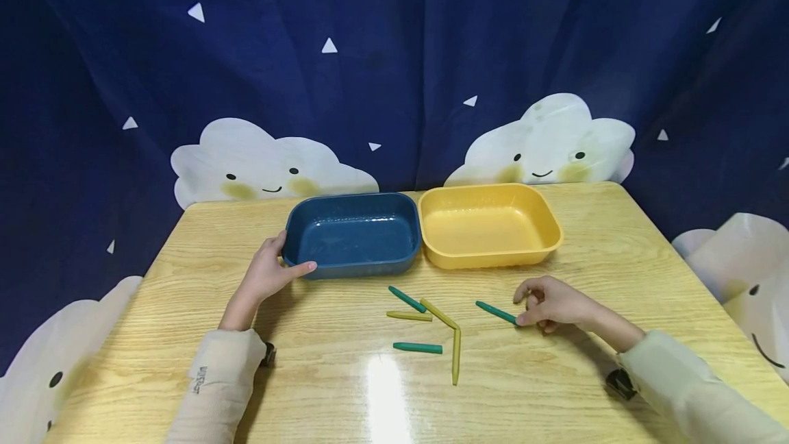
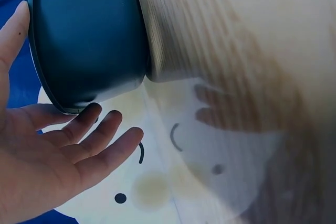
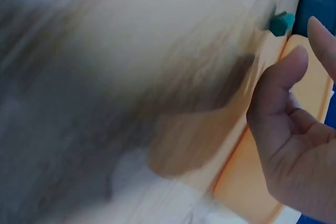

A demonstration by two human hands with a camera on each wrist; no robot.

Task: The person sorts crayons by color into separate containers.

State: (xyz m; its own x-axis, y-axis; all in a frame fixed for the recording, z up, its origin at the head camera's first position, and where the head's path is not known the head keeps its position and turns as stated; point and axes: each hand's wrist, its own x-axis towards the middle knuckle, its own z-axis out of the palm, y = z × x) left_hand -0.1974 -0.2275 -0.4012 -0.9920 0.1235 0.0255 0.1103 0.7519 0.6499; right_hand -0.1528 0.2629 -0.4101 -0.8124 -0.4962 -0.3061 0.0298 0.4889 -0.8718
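Crayon by the right hand: a slim green crayon, straight-sided with a narrowed tip, lies aslant on the worktop in front of the yellow tray, its right end at the thumb tip.
Other greens: one slanted crayon sits near the blue tray; another lies nearly crosswise, nearer.
Yellows: three mustard-coloured crayons; one lies crosswise, while two meet end to end in a bend.
Right hand: low over the worktop, fingers bent, thumb toward the crayon; the forearm reaches in from the near right in a pale sleeve.
Right grip: partly parted, thumb and forefinger spaced with nothing pinched between; whether the thumb actually touches the crayon is hard to tell, the wrist view being dim.
Left hand: at the blue tray's near left corner, thumb on the near rim, forearm angled in from the near left.
Left grip: spread wide, fingers fairly straight, touching the tray without curling round it.
Trays: side by side at the far edge, blue left, yellow right.
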